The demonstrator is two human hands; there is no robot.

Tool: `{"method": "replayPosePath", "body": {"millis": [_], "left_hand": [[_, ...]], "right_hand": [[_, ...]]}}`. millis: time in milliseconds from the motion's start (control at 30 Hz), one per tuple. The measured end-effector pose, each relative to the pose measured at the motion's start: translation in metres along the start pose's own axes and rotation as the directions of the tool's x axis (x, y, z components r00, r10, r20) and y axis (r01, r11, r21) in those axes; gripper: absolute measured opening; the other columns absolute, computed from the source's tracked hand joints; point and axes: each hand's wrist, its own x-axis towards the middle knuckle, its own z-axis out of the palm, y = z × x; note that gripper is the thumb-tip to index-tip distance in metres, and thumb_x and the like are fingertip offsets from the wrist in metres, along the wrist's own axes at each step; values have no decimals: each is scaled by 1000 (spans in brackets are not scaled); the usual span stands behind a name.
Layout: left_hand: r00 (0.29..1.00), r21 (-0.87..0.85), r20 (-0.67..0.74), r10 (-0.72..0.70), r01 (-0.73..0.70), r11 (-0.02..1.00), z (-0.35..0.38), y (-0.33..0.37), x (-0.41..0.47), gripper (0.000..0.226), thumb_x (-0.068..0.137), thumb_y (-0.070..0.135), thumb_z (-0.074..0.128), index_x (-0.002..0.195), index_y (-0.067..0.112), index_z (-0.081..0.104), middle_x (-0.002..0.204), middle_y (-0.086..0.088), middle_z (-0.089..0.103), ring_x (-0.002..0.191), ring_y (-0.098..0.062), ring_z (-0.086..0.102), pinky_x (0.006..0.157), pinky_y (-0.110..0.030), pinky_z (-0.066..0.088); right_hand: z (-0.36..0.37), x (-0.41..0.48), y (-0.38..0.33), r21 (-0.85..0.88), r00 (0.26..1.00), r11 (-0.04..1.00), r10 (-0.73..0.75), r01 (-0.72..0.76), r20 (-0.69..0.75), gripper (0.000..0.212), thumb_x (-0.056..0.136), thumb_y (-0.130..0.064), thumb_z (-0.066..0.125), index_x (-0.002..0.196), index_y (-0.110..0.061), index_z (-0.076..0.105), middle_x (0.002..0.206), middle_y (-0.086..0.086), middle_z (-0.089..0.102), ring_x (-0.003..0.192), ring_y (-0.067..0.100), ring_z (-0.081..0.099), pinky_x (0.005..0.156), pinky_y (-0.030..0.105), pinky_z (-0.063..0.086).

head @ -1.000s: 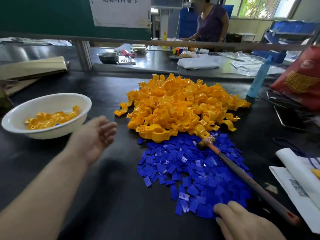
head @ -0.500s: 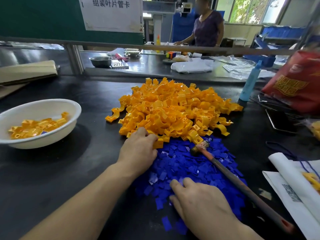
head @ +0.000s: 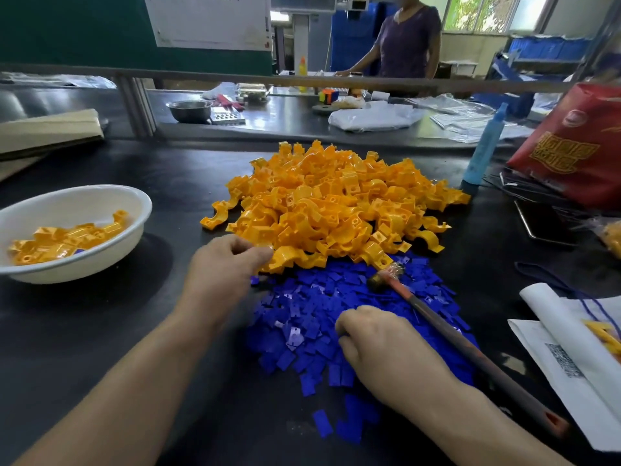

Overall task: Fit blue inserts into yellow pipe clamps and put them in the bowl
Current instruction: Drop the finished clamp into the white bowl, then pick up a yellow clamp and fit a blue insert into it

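One round white bowl [head: 111,260]. One big heap of yellow plastic pipe clamps [head: 336,203], too many to count. One heap of flat blue plastic inserts [head: 319,307], too many too. One long-handled hammer [head: 447,331]. Two hands: left hand [head: 221,274], right hand [head: 386,351]. One light-blue bottle [head: 484,146].

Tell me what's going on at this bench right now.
A person is working at a black table between two heaps. The left hand appears to pinch a yellow clamp at the near edge of the clamp pile, while the right hand curls down into the blue inserts; its fingertips are hidden. The hammer lies untouched across the inserts. The white bowl on the left holds some clamps.
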Motion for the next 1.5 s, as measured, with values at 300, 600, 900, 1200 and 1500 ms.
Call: {"method": "replayPosePath", "body": {"millis": [300, 600, 900, 1200, 1500], "left_hand": [[942, -573, 189, -277, 335, 748, -9, -14, -15, 15, 87, 9, 61, 102, 8, 64, 78, -6, 73, 73, -16, 64, 72, -35, 49], [831, -697, 501, -241, 552, 457, -14, -24, -17, 42, 67, 7, 67, 109, 4, 72, 96, -12, 72, 85, -20, 65, 87, -38, 48], [838, -630, 526, -148, 501, 593, -8, -17, -23, 28, 62, 3, 67, 85, 16, 78, 88, -13, 70, 80, -24, 65, 84, -40, 50], [880, -596, 457, -126, 409, 691, 4, -15, -29, 43, 62, 10, 70, 105, 4, 63, 85, -15, 69, 69, -20, 64, 58, -27, 53], [900, -445, 425, -95, 299, 844, 11, -17, -36, 48, 59, 27, 82, 105, 20, 70, 89, -8, 75, 75, -18, 72, 60, -20, 54]], "right_hand": [[-2, 0, -21, -221, 994, 969, -111, 113, 22, 63, 85, -72, 34, 132, -31, 28, 109, 0, 51, 94, 25, 56, 61, 36, 38], [9, 12, -13, -197, 986, 968, -139, 154, 86, 11, 98, -30, 44, 107, -25, 47, 95, -2, 55, 80, 25, 57, 61, 37, 44], [-14, 27, -7, 240, 979, 970, 20, 30, -202, 10, 90, -25, 53, 86, -30, 60, 67, -7, 62, 58, 9, 58, 52, 27, 51], [-3, 35, 3, 861, 988, 506, 98, 56, -122, 29, 89, -8, 60, 90, -35, 70, 71, 7, 71, 59, 21, 69, 52, 25, 55], [-4, 29, -3, 861, 953, 463, 101, 209, -285, 11, 86, -22, 67, 89, -33, 67, 64, 3, 67, 52, 12, 64, 50, 20, 52]]}}
